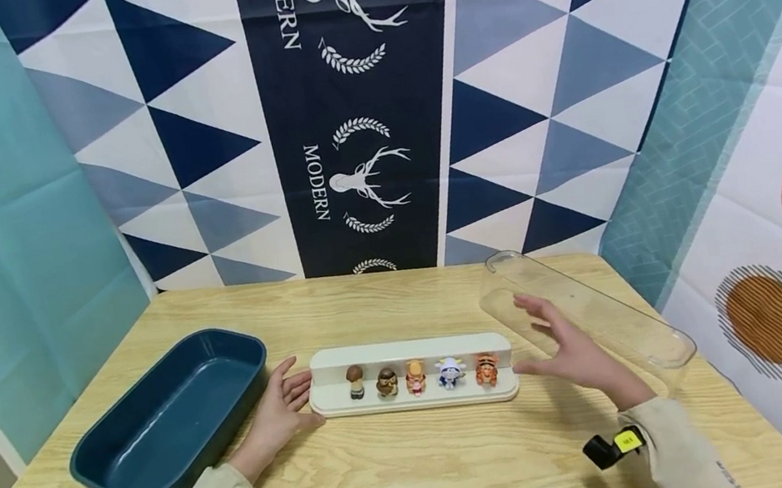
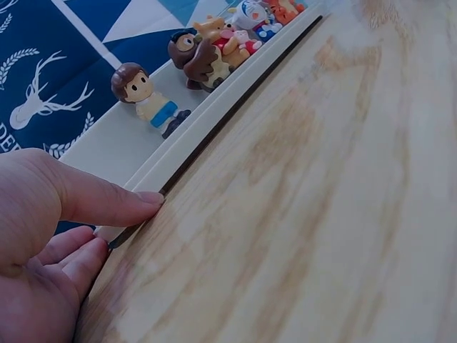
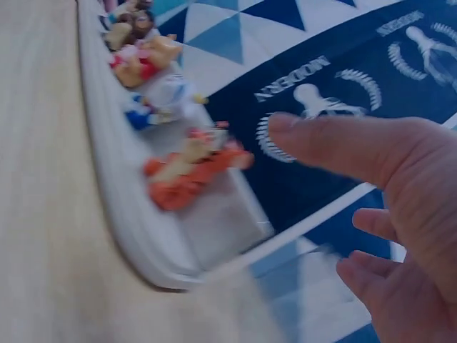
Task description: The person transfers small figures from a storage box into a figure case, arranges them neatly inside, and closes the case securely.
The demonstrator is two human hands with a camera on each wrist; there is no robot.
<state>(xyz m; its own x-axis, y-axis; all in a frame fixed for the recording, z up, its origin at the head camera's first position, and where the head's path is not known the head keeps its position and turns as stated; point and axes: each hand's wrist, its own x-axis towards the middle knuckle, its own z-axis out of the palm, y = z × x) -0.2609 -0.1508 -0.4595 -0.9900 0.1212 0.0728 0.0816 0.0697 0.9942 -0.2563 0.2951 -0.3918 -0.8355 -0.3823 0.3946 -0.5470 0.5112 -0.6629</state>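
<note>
A long white display stand (image 1: 414,401) with a raised back step lies on the table. Along it stand several small figurines: a brown-haired boy (image 2: 146,100), an owl (image 1: 386,383), an orange-yellow bear (image 1: 415,377), a white-and-blue figure (image 1: 450,373) and an orange tiger (image 3: 189,175). At the stand's left end is my left hand (image 1: 279,408); its thumb (image 2: 136,206) touches the front edge, fingers beside the end corner. My right hand (image 1: 577,351) hovers off the right end, fingers spread, holding nothing. Blur softens the right wrist view.
A dark blue rectangular basin (image 1: 167,421) sits left of my left hand. Behind my right hand, a clear plastic cover (image 1: 597,306) lies slantwise at the table's right side. Patterned cloth (image 1: 356,114) hangs behind the wooden table (image 1: 425,475).
</note>
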